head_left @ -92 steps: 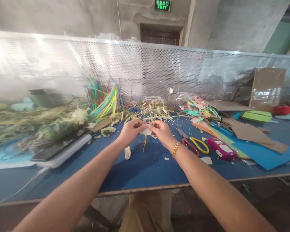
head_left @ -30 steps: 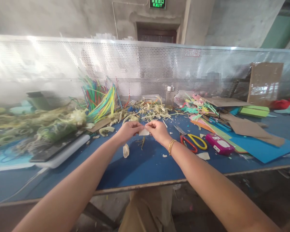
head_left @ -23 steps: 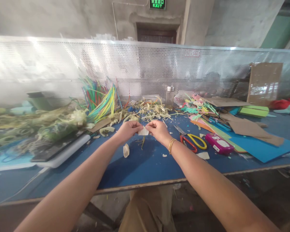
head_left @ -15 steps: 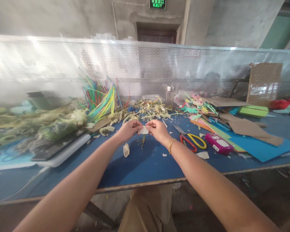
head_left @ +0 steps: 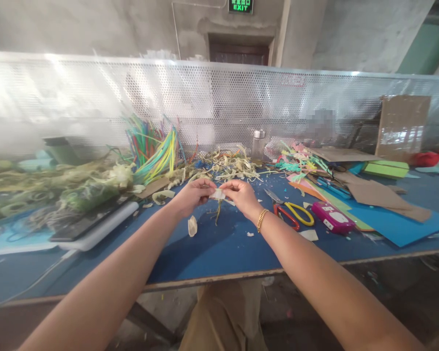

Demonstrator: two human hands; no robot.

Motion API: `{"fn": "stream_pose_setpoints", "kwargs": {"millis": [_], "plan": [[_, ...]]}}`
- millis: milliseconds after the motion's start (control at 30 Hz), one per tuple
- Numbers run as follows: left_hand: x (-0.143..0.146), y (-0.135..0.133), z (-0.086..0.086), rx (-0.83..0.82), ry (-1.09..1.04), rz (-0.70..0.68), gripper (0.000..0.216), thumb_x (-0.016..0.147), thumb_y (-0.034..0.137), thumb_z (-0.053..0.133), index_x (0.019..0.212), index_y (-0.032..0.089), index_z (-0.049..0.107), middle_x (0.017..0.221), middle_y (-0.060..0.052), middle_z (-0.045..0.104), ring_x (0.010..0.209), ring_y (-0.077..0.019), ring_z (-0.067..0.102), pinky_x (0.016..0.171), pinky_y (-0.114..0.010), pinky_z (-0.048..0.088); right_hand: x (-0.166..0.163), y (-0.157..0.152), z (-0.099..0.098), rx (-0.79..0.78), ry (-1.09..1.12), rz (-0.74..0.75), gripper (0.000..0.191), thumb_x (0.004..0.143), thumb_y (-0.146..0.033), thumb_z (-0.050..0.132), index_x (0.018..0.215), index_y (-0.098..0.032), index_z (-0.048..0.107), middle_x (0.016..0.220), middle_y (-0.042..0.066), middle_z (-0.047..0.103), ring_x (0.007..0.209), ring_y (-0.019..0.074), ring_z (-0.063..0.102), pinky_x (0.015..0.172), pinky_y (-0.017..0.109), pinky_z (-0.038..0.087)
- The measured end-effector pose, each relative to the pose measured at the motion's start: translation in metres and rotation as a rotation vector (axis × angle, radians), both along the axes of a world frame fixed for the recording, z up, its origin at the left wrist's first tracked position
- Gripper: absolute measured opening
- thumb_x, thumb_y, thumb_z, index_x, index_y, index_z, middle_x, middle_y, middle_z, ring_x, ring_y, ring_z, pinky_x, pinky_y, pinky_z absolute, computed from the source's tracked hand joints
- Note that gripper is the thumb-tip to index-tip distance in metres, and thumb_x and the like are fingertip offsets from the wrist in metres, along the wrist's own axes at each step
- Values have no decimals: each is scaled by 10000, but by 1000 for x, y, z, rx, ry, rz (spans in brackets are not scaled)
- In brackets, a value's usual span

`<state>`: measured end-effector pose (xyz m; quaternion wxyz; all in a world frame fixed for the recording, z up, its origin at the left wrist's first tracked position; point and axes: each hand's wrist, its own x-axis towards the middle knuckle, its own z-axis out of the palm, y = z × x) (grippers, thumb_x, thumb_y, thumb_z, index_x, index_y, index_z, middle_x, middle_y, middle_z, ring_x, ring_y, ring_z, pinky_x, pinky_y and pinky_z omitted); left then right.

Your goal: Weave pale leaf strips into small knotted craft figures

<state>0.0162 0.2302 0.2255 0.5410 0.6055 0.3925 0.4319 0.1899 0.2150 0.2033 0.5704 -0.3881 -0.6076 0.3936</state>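
Observation:
Between my two hands is a small pale, flat piece [head_left: 218,194] that looks like paper or dried husk. My left hand [head_left: 196,196] pinches its left end, and my right hand [head_left: 241,196] pinches the right end, a gold bracelet on that wrist. Both hands are above the blue tabletop [head_left: 219,253]. Just below them lies a thin greenish stringy bit [head_left: 217,213]. A cupped, cream-coloured husk piece [head_left: 192,226] rests nearer to me, below my left hand. Scissors [head_left: 292,213] with red and yellow handles lie to the right of my right hand.
Curled pale strips [head_left: 234,165] are heaped behind my hands, near a glass bottle [head_left: 258,144]. Colourful pipe cleaners [head_left: 153,151] stand back left. On the right are a magenta box [head_left: 332,217], blue sheet [head_left: 398,229] and cardboard [head_left: 382,195]. A perforated metal screen [head_left: 234,102] closes the back.
My fingers have shifted slightly on the pale piece, which both hands still hold. The whole view has moved a little; the things on the table look the same.

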Motion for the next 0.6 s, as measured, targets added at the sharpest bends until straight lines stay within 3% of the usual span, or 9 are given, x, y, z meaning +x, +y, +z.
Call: {"fn": "stream_pose_setpoints", "kwargs": {"millis": [167,600], "plan": [[1,0,1,-26,-34,4,236,620,303,779,718,145,634,613,-4,577,497,-69,482,468,-205,349,1,1,-1,52,-62,-49,105,701,-244,643,777,-195,697,666,-19,650,585,107,548,577,230,424],[2,-2,1,236,215,53,264,637,346,760,776,159,636,583,20,567,500,-84,464,487,-220,326,0,0,-4,-62,-80,-48,155,712,-303,682,805,-179,681,693,-4,656,602,109,574,583,233,458]]}}
